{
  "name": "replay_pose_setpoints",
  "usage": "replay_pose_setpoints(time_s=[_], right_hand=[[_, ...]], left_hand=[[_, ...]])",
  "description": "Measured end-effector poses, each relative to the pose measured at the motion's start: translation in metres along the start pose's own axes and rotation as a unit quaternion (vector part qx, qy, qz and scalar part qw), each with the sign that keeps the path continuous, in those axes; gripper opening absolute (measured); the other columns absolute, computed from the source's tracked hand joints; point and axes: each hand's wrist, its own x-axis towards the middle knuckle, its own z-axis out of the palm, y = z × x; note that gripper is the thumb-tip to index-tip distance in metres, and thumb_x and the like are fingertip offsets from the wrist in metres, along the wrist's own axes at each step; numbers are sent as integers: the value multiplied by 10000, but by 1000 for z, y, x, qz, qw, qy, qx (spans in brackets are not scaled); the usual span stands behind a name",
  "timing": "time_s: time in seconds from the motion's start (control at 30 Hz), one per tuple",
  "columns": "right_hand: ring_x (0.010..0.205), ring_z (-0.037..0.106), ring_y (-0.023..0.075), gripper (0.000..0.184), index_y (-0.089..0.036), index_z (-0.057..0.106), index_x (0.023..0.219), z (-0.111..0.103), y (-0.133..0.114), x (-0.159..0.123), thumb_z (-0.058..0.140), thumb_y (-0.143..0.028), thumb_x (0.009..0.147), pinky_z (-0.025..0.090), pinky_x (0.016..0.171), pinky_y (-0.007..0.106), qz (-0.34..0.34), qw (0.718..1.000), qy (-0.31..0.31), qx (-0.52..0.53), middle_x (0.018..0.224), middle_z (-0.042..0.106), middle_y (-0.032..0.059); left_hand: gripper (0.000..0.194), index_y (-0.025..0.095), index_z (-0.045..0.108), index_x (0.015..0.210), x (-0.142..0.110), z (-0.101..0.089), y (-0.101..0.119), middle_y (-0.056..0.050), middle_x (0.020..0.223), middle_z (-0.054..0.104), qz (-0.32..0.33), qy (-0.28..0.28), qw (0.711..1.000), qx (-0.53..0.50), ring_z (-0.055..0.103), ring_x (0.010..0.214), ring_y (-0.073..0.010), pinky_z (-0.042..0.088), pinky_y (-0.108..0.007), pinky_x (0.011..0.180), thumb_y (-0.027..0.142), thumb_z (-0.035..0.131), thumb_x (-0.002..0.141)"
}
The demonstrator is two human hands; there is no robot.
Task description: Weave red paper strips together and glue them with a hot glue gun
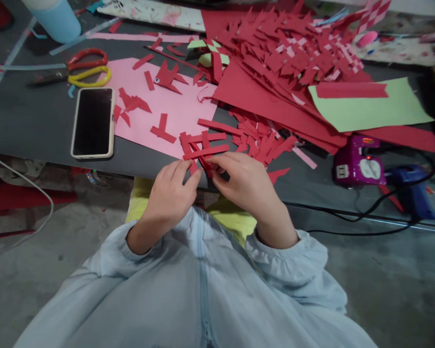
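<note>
At the table's front edge, my left hand (170,192) and my right hand (246,186) come together over folded red paper strips (205,165). My right thumb and fingers pinch one strip, and my left fingertips close on its near end; the fingers partly hide it. Just beyond them lie loose red strips (207,152), some crossing each other. A pink paper sheet (137,136) lies beneath several of these. On it rest a red paper fish (169,77) with a stuck-on eye, a crumpled red piece (133,102) and a T-shaped pair of strips (162,130).
Left of the pink sheet are a phone (93,123), scissors (89,67) and a blue bottle (60,21). A large heap of red paper pieces (286,43) fills the back right. A purple power socket (358,162), a blue glue gun (407,188) and black cables sit at right.
</note>
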Motion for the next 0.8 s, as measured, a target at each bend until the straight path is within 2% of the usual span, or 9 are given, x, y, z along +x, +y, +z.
replay_pose_setpoints(time_s=[0.07,0.27,0.57,0.8], right_hand=[[869,675,249,227,-144,727,1027,1,0,1,560,-156,874,495,732,341,2,1000,-6,-1,966,747,116],[836,633,232,227,-174,738,981,7,2,1,523,-216,922,477,724,342,-19,1000,7,2,907,710,101],[833,618,223,199,-161,744,930,8,1,3,548,-196,915,462,729,326,-18,1000,-2,-10,895,693,100],[810,606,214,191,-180,736,919,10,4,3,546,-199,914,448,713,319,-21,1000,4,-5,874,686,86]], left_hand=[[349,118,616,1252,0,0,0,-195,1224,621,4,3,1000,5,579,1139,-288,498,-428,950,191,495,933],[362,193,602,1286,0,2,-1,-159,1251,606,-6,-10,1000,-13,552,1165,-268,476,-433,967,213,492,942],[363,139,595,1286,6,-3,2,-186,1270,584,-27,-10,1000,7,517,1206,-289,459,-442,994,226,470,956],[290,146,642,1183,9,-4,7,-167,1166,612,-55,43,997,38,551,1129,-288,476,-446,947,235,513,940]])
